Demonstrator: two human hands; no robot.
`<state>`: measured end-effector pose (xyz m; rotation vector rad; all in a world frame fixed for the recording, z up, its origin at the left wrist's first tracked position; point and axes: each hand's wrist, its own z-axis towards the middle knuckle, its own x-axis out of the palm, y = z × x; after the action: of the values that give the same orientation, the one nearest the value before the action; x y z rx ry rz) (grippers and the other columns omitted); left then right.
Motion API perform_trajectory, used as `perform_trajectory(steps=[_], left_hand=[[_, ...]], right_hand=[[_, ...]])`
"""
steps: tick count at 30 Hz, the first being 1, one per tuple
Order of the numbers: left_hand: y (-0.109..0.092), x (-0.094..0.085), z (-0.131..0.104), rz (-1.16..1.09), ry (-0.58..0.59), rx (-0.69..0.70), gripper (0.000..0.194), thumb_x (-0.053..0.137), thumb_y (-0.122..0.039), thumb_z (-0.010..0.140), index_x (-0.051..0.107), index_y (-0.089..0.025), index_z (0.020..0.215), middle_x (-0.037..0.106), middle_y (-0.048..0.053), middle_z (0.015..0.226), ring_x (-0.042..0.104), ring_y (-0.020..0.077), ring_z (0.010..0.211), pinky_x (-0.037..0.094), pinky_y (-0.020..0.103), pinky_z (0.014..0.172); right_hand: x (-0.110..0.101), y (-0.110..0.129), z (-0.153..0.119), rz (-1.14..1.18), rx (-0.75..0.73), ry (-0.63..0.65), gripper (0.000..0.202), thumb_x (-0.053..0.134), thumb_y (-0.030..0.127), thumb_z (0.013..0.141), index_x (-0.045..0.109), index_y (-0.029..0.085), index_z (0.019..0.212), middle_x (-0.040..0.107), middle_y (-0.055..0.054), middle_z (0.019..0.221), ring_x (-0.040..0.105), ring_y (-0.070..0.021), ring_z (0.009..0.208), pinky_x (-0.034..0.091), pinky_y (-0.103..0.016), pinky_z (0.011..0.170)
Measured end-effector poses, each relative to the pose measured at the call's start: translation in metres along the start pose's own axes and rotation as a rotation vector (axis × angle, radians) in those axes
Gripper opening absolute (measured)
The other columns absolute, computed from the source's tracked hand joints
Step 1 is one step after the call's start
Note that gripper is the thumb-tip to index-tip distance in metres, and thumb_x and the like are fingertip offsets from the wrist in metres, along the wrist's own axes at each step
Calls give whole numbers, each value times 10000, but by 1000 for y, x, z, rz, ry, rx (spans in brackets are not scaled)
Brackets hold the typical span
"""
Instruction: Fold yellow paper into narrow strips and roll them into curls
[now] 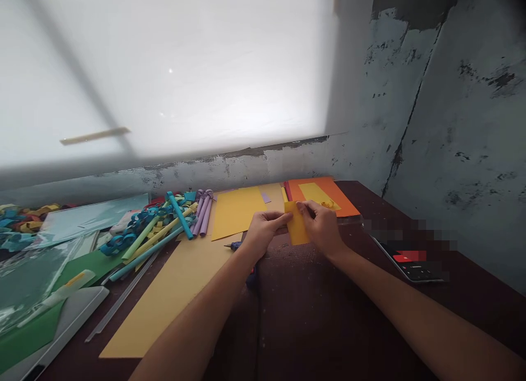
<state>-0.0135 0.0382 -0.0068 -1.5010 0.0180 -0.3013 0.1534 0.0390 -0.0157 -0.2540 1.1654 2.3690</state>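
A small rectangle of yellow paper [297, 227] is held up over the dark table, pinched by both hands. My left hand [265, 230] grips its left edge between thumb and fingers. At the upper right edge, my right hand [322, 225] closes on the same piece with thumb and forefinger. Partly hidden behind my left wrist lies a blue tool with a pointed metal tip [234, 246], perhaps a glue gun. Behind the hands rests an orange sheet [347, 197] bearing a smaller yellow sheet [309, 191] with curled yellow scraps on it.
Large yellow sheets [234, 208] and a tan sheet [164, 299] cover the table's left middle. Rolled paper tubes [201, 217], blue paper curls [119, 241] and a clear ruler [123, 296] lie farther left. A phone [411, 266] lies at right. The wall [452, 123] stands behind.
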Motion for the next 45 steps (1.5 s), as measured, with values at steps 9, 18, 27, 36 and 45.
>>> perform_trajectory(steps=[9, 18, 27, 36, 45], left_hand=[[-5, -7, 2, -6, -13, 11, 414, 925, -464, 642, 828, -138, 877, 788, 120, 921, 724, 219, 861, 578, 366, 883], [-6, -8, 1, -27, -77, 52, 415, 921, -468, 649, 836, -136, 883, 782, 107, 883, 705, 195, 837, 567, 321, 844], [-3, -8, 3, 15, -132, 79, 434, 915, -486, 648, 834, -134, 888, 773, 91, 833, 694, 184, 784, 568, 317, 812], [-4, -8, 3, 121, -86, 70, 431, 901, -518, 648, 841, -155, 872, 784, 91, 836, 704, 198, 785, 564, 311, 779], [-4, -9, 3, 94, -17, -19, 423, 928, -486, 614, 833, -140, 837, 786, 109, 829, 713, 209, 778, 580, 343, 803]], right_hand=[[-1, 2, 1, 44, -5, 48, 535, 435, 641, 997, 726, 205, 888, 719, -68, 723, 621, -217, 645, 396, -299, 586], [-1, 0, 0, 74, -28, 92, 528, 443, 636, 997, 732, 207, 894, 743, -77, 775, 647, -235, 698, 408, -304, 601], [-3, 1, 2, 69, -25, 131, 566, 432, 666, 985, 722, 203, 836, 708, -60, 714, 601, -214, 639, 388, -301, 582], [-4, -4, 4, 80, 0, 113, 526, 460, 634, 984, 721, 199, 841, 691, -52, 692, 581, -205, 626, 369, -299, 579], [-8, -5, 8, 121, 26, 128, 517, 500, 624, 970, 709, 181, 807, 683, -47, 696, 569, -188, 636, 371, -288, 570]])
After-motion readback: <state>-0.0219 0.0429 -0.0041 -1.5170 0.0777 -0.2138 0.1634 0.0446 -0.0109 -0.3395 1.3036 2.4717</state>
